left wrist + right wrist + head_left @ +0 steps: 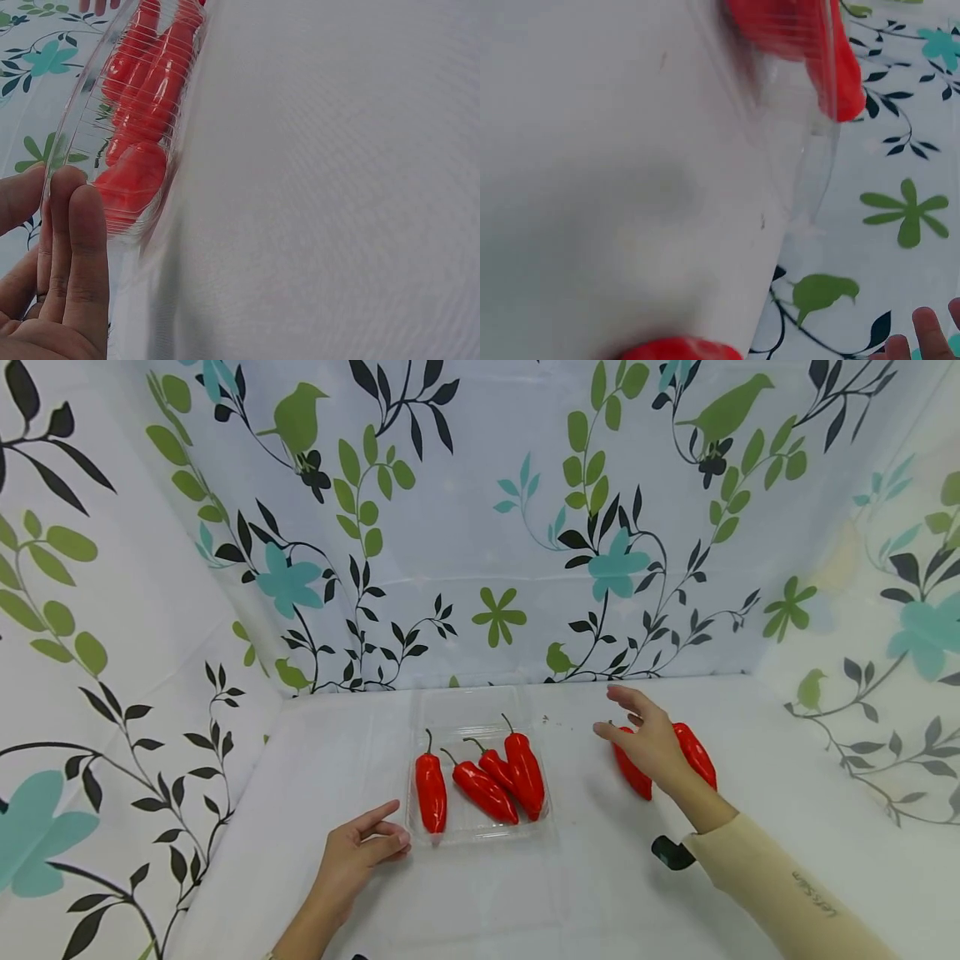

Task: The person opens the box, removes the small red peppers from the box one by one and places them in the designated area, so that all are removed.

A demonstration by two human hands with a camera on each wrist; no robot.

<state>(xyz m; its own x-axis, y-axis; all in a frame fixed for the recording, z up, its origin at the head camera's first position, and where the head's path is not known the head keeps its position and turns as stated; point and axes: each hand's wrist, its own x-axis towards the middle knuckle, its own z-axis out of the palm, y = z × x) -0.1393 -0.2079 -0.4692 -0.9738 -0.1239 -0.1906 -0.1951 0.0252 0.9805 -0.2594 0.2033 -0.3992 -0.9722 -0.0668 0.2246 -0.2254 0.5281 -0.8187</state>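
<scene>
Several glossy red chili peppers (483,791) with thin stems lie side by side in a clear plastic container (480,838), its transparent lid folded back behind it. At the container's front left corner, my left hand (367,847) pinches the rim; in the left wrist view the thumb and the other fingers (88,247) lie on either side of the rim (64,142). My right hand (647,739) hovers over a red pepper (636,772) on the table, fingers spread and holding nothing. A second loose pepper (696,756) lies to its right, partly hidden by that hand.
White cloth covers the table (600,893). A backdrop (465,527) printed with leaves, birds and flowers rises behind and at both sides. A small dark object (672,853) sits under the right wrist. Small specks mark the cloth right of the container.
</scene>
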